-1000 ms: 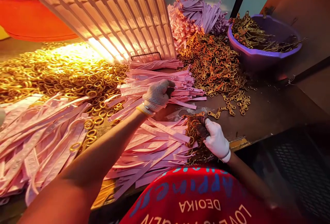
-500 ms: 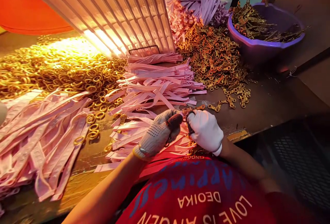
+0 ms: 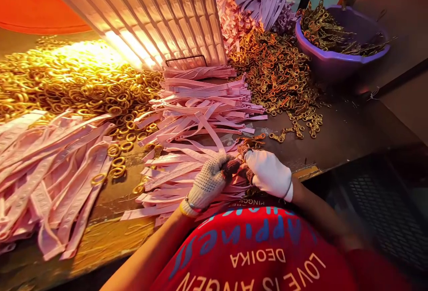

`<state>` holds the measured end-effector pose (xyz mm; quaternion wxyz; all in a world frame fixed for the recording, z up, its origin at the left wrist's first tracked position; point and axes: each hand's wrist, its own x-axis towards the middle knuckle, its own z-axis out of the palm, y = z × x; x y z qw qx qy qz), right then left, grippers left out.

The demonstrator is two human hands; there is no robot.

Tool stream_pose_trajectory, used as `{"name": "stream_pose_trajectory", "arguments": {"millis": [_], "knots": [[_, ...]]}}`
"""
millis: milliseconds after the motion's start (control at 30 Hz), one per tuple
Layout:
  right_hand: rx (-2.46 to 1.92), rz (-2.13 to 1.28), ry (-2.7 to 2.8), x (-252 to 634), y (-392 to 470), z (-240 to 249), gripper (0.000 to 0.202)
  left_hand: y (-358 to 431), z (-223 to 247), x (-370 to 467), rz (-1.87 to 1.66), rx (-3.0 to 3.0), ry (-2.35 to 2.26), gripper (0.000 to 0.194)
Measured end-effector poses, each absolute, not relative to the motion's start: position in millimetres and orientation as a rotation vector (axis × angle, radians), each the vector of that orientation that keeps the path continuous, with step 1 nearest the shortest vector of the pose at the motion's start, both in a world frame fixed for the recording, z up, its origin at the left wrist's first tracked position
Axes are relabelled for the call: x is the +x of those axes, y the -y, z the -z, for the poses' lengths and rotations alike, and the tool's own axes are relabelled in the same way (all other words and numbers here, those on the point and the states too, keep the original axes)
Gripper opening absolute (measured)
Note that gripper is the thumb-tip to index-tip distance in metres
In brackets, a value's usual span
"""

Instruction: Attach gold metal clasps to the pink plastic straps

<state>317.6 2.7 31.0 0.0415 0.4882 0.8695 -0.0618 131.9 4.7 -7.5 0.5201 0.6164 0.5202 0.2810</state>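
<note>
My left hand, in a dotted work glove with dark fingertips, is closed in a pinch over the pink straps. A pink strap runs from the pile down into its fingers. Close against it, my right hand, in a white glove with dark fingertips, is also pinched shut. A bit of pink shows between the fingertips, but what the right fingers grip is hidden. Loose pink straps lie under and beyond both hands. A few gold clasps lie just past the right fingertips.
Gold rings are heaped at left, above more pink straps. A ribbed panel stands behind the straps. Gold swivel clasps pile at right, beside a purple basin of metal pieces. Lilac straps lie at the back.
Both hands have come slightly down towards my body, still together. The strap running to my left hand now shows a longer stretch. The right fingers have shifted their pinch.
</note>
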Motion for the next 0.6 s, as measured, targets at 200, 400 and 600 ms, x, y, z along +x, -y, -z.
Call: {"name": "stream_pose_trajectory", "arguments": {"millis": [200,400,600], "knots": [[1.282,0.137,-2.695,320,-2,-23,0.023,0,9,132,-0.613,1.624,-1.276,0.033],[1.147,-0.012,-2.758,319,-7,-20,0.027,-10,-8,117,-0.535,1.889,-1.188,0.028],[1.378,0.058,-2.739,353,8,-18,0.021,-25,-15,43,-0.656,2.008,-1.439,0.025]]}}
